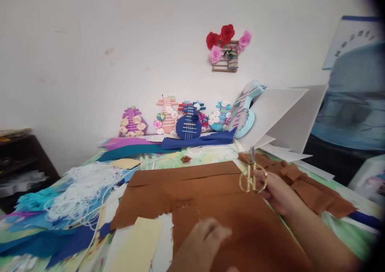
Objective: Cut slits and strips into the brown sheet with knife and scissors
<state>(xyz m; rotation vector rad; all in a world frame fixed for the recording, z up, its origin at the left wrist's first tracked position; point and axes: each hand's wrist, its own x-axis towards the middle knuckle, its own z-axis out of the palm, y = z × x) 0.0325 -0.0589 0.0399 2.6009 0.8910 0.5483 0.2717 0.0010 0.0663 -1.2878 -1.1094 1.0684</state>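
Observation:
In my right hand (277, 189) is a pair of scissors (253, 175) with gold handles, its blades pointing up and away from me. The scissors are over the right part of a large brown cloth (210, 191), which spreads across the table with a rectangular gap at its near left. My left hand (204, 240) is low over the near part of this cloth, its fingers bent and smeared by motion. Whether it pinches the cloth cannot be made out. A pale yellow sheet (140, 244) lies on white material just left of that hand.
Tangled white cord (81, 191) and blue cloth pieces (39, 240) cover the table's left side. Brown cloth scraps (315, 187) lie at the right. Several lute-shaped crafts (188, 127) line the wall, beside white boards (276, 111). A water jug (355, 103) stands far right.

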